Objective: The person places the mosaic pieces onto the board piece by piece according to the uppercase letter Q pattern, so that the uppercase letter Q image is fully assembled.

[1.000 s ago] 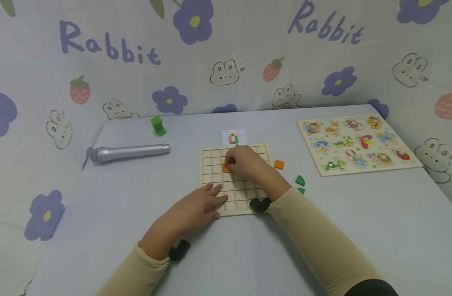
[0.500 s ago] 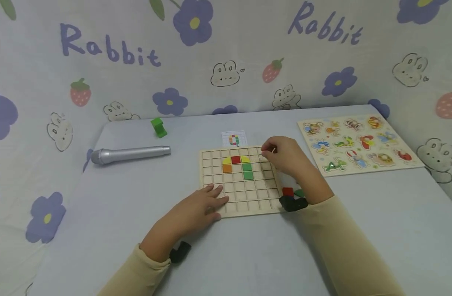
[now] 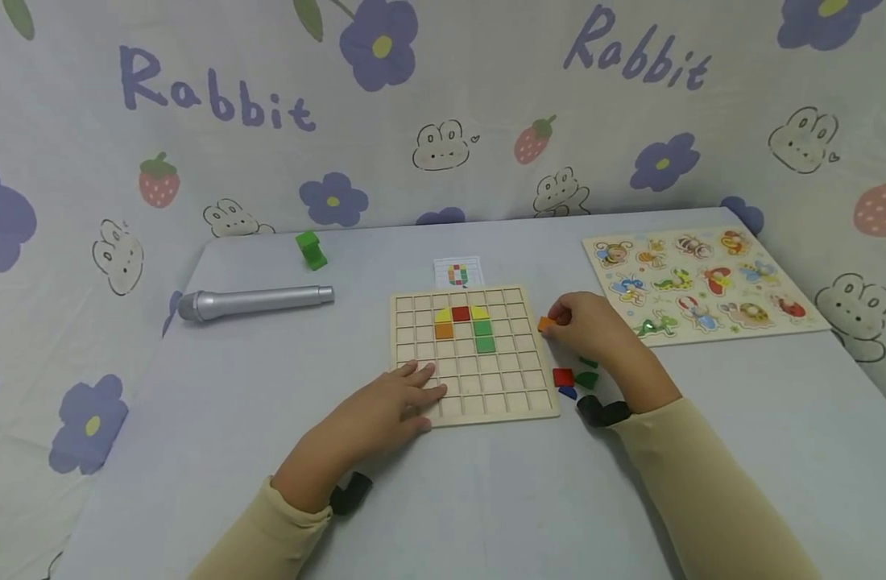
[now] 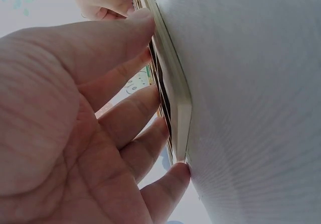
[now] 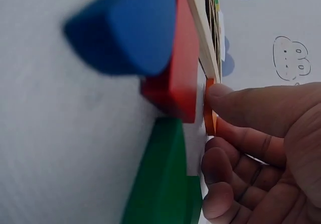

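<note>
My right hand (image 3: 591,326) pinches an orange square tile (image 5: 209,108) between thumb and forefinger, just right of the wooden grid board (image 3: 511,387). My left hand (image 3: 385,407) rests with spread fingers on the board's near left corner, its fingertips along the edge in the left wrist view. On the board, a red tile (image 3: 461,313) sits between two yellow pieces, with an orange tile (image 3: 444,330) below the left one and two green tiles (image 3: 484,336) below the right one. A card (image 3: 457,273) with a coloured pattern lies behind the board.
Beside the board's right edge lie a red tile (image 3: 563,377), a blue piece (image 3: 568,393) and green pieces (image 3: 586,379). An insect picture board (image 3: 704,282) lies at the back right. A silver microphone (image 3: 258,302) and green blocks (image 3: 312,250) are at the left.
My right hand has left the grid, where an orange tile now shows, and moved right and down to another orange tile beside the board. My left hand stays in place.
</note>
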A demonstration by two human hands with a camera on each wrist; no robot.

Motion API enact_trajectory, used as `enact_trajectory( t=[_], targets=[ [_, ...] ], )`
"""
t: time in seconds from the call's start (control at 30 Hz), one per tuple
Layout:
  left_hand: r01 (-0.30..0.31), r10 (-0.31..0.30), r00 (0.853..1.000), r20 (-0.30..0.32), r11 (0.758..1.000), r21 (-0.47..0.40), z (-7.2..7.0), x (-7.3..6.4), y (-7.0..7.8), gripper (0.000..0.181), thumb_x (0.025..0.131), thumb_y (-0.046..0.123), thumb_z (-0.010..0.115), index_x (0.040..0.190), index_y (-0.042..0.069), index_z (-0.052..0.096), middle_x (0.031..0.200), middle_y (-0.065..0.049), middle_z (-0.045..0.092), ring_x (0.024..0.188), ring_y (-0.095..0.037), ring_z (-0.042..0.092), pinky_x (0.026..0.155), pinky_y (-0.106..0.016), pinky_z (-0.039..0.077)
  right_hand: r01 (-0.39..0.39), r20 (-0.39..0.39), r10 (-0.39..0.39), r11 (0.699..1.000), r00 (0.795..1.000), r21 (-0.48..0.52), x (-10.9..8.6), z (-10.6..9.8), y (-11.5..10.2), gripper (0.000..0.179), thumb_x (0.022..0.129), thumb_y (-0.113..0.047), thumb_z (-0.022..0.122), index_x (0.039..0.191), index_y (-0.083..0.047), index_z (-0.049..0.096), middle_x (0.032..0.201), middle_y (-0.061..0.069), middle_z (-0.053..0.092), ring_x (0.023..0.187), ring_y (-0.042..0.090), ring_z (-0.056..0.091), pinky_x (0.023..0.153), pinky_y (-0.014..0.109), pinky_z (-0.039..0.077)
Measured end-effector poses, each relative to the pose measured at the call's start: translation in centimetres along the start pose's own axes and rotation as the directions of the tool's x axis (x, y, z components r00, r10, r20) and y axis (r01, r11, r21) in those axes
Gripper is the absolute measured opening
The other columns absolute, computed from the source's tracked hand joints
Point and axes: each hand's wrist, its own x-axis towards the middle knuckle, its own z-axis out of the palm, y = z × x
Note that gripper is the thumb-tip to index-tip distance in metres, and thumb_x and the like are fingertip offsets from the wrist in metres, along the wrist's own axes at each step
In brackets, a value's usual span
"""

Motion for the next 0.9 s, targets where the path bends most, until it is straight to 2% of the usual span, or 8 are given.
enact_trajectory(
  t=[0.17,0.3,0.5,0.63,0.73,0.9],
  targets=[
    [0.008,-0.008,1.000,0.003,1.000,0.004,0.2,-0.1,-0.2,0.057,0.106,0.025,0.074,0.160,0.023,0.058,0.177,-0.003,0.037,0.169,-0.032,0.023,0.135,-0.057,0.028,0.011,-0.006,-0.011,1.000,1.000,0.011,0.0,0.1,-0.2,0.023,0.103,-0.017,0.074,0.121,-0.004,0.068,0.118,0.017,0.068,0.106,0.033,0.060,0.091,0.043,0.056],
    [0.011,-0.011,1.000,0.003,1.000,0.008,0.2,-0.1,-0.3,0.056,0.107,0.026,0.073,0.161,0.024,0.057,0.177,-0.002,0.036,0.169,-0.031,0.023,0.135,-0.056,0.028,0.044,-0.041,-0.043,0.999,0.998,0.015,-0.4,-0.4,-0.8,0.014,0.105,-0.012,0.070,0.117,-0.005,0.066,0.116,0.017,0.068,0.103,0.032,0.060,0.086,0.040,0.055],
    [0.012,-0.012,1.000,0.013,1.000,0.009,0.1,0.0,-0.1,0.057,0.107,0.027,0.073,0.161,0.024,0.056,0.178,-0.001,0.035,0.170,-0.030,0.022,0.135,-0.056,0.027,0.108,-0.101,-0.100,0.992,0.990,0.072,-1.2,-0.5,-3.3,0.012,0.107,-0.014,0.069,0.118,-0.007,0.067,0.115,0.014,0.070,0.101,0.030,0.060,0.082,0.038,0.055],
    [0.040,-0.040,0.999,0.022,0.999,0.011,0.0,0.1,0.0,0.058,0.106,0.029,0.074,0.161,0.028,0.056,0.178,0.002,0.035,0.170,-0.028,0.022,0.135,-0.055,0.028,0.205,-0.076,-0.197,0.972,0.977,0.119,-1.2,1.2,-6.4,0.010,0.107,-0.015,0.070,0.115,-0.010,0.069,0.115,0.010,0.072,0.102,0.028,0.062,0.087,0.038,0.057],
    [0.034,-0.034,0.999,0.017,0.999,0.012,0.0,0.1,-0.1,0.058,0.106,0.029,0.074,0.161,0.027,0.057,0.177,0.001,0.035,0.170,-0.029,0.023,0.135,-0.056,0.028,0.280,-0.043,-0.277,0.952,0.960,0.123,-0.9,3.0,-8.6,0.006,0.106,-0.014,0.071,0.111,-0.011,0.071,0.111,0.008,0.074,0.100,0.026,0.063,0.089,0.038,0.057],
    [0.006,-0.006,1.000,0.009,1.000,0.009,0.0,0.3,-0.1,0.056,0.106,0.026,0.074,0.160,0.024,0.058,0.177,-0.002,0.037,0.169,-0.031,0.024,0.135,-0.056,0.028,0.337,0.020,-0.340,0.937,0.940,0.095,-0.1,5.4,-10.3,0.004,0.105,-0.013,0.072,0.108,-0.012,0.073,0.105,0.004,0.073,0.095,0.023,0.063,0.085,0.038,0.054]
  ],
)
